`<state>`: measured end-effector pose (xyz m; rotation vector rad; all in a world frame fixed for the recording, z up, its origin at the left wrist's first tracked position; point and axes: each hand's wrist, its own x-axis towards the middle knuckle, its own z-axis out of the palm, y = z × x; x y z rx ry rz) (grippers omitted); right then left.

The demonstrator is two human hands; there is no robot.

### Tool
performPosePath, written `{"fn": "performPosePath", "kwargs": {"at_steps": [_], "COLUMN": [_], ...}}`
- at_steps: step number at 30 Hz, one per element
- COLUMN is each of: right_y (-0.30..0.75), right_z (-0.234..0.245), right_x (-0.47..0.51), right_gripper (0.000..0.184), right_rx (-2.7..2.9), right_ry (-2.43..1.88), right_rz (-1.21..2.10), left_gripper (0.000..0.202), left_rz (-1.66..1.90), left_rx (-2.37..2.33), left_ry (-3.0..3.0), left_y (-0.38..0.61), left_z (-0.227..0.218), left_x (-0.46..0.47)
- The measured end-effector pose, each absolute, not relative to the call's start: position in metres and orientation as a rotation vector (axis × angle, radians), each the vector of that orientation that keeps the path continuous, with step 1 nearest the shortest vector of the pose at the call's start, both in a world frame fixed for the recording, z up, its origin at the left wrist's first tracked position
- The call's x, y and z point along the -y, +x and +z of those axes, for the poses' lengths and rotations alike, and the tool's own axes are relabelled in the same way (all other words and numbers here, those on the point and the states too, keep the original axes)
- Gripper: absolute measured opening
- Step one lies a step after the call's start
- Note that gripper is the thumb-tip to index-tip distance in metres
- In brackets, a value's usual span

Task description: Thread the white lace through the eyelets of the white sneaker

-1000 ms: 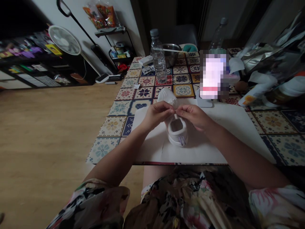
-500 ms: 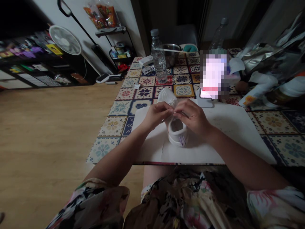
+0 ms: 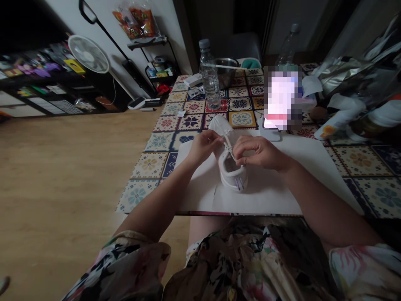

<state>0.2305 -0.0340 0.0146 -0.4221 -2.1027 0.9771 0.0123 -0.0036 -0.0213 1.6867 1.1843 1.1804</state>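
- Since half a second ago the two hands have drawn apart. The right hand (image 3: pixel 257 152) has slid out and turned knuckles-up, and a short stretch of white lace (image 3: pixel 228 146) now shows taut between them.
- The left hand (image 3: pixel 204 146) pinches thumb against fingertips at the far end of that stretch, over the front of the shoe.
- The right hand is curled closed, gripping the near end of the lace just above the shoe's opening.
- The small white shoe (image 3: pixel 233 179) (child-sized, by the look of it) stands upright on a white sheet of paper (image 3: pixel 300 167). Its heel faces the person and its toe points away.
- The paper lies on a table (image 3: pixel 150 165) covered in a patterned tile-print cloth.
- As a judgement, the lacing is partly done. The lace seems to be threaded at the front, the opening near the heel is still loose, and no bow or knot can be seen. The dim light hides the eyelets.
- Well behind the shoe stand a clear water bottle (image 3: pixel 209 79) and a metal bowl (image 3: pixel 225 69), and to the right is a blurred phone screen (image 3: pixel 282 100) on a stand.
- A white fan (image 3: pixel 88 53) stands across the wooden floor to the left.
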Motion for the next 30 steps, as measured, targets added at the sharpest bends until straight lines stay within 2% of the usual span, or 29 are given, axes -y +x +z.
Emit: {"fn": "performPosePath", "kwargs": {"at_steps": [8,12,16,20,22,26,28,30], "right_y": [0.230,0.228,0.225,0.223,0.225,0.235,0.240,0.242], "right_z": [0.016,0.016,0.010,0.007,0.011,0.025,0.028,0.028], "right_x": [0.035,0.035,0.029,0.029,0.033,0.042,0.041,0.038], "right_gripper": [0.015,0.021,0.019,0.019,0.024,0.038,0.045,0.044], "right_rx": [2.118,1.985,1.894,1.971,1.983,1.784,1.646,1.598], "right_ry": [-0.426,-0.545,-0.759,-0.812,-0.758,-0.399,-0.282,-0.341], "right_rz": [0.979,0.847,0.617,0.533,0.675,1.237,1.363,1.406], "left_gripper": [0.022,0.021,0.028,0.034,0.028,0.020,0.019,0.018], "left_rz": [1.175,1.140,1.228,1.021,0.929,0.889,0.887,0.879], "left_rx": [-1.246,-1.191,-1.139,-0.920,-0.849,-0.856,-0.858,-0.860], "left_ry": [1.867,1.925,1.949,2.038,2.069,2.091,2.091,2.083], "left_y": [0.011,0.008,0.007,0.005,0.005,0.005,0.005,0.006], "left_z": [-0.018,-0.011,-0.003,0.005,0.009,0.014,0.014,0.013], "left_x": [0.005,0.007,0.012,0.018,0.021,0.024,0.024,0.024]}}
